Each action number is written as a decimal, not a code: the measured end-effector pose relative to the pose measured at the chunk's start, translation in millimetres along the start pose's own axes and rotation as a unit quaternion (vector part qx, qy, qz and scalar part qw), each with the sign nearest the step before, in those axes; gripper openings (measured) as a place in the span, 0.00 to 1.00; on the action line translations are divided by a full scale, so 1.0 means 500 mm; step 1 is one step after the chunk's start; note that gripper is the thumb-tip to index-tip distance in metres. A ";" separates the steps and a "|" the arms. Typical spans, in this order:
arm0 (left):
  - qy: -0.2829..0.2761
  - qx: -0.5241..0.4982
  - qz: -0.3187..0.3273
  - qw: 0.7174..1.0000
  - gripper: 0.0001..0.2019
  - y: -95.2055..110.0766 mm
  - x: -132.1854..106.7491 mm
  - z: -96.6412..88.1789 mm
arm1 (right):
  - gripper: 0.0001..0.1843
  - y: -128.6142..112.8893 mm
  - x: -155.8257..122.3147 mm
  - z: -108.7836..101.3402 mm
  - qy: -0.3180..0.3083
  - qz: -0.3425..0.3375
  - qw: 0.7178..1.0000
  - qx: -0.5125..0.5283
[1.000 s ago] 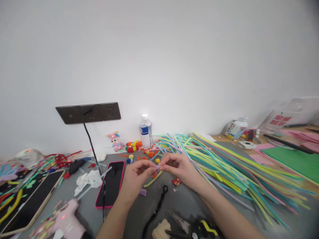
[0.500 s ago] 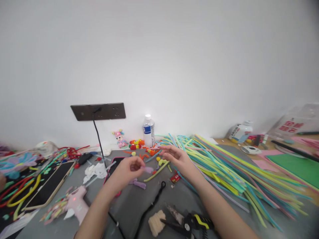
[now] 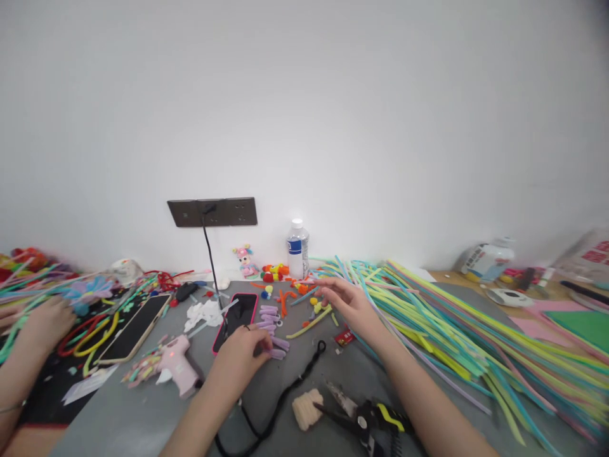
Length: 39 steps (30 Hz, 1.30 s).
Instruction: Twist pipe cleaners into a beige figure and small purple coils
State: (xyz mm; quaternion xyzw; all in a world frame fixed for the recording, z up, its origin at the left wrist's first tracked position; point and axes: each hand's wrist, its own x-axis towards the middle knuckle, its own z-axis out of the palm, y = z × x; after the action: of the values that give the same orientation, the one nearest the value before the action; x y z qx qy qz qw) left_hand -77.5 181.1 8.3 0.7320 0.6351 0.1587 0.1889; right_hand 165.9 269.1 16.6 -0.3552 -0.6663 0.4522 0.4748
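Note:
My left hand (image 3: pixel 242 353) rests low on the grey table (image 3: pixel 124 422), fingers curled and pinching a short purple pipe-cleaner piece (image 3: pixel 277 354). That piece lies at the near end of a row of similar purple pieces (image 3: pixel 269 315) beside a pink-cased phone (image 3: pixel 235 313). My right hand (image 3: pixel 349 303) hovers further back with fingers stretched out and nothing in them, above a yellow pipe cleaner (image 3: pixel 311 320) and a small red packet (image 3: pixel 346 336).
A big pile of pastel pipe cleaners (image 3: pixel 451 330) covers the right. In front lie cutters (image 3: pixel 366 419), a cream fuzzy bundle (image 3: pixel 307 409) and a black pipe cleaner (image 3: pixel 285 397). A pink glue gun (image 3: pixel 178 365), second phone (image 3: pixel 136 327) and another person's hand (image 3: pixel 45 320) are left.
My hands have parted: the left carried the purple piece down to the row by the phone, while the right opened and stayed behind. The view swung left, revealing another person's hand.

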 end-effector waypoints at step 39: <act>0.041 0.103 0.065 0.992 0.11 -0.046 0.039 -0.022 | 0.23 0.025 0.001 0.004 -0.016 -0.006 0.999 0.032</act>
State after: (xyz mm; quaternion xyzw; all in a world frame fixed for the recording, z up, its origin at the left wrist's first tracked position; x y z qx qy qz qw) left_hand -99.9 204.1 7.0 0.7802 0.6063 0.1341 0.0750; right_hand 164.3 273.0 4.7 -0.3284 -0.6610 0.4764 0.4778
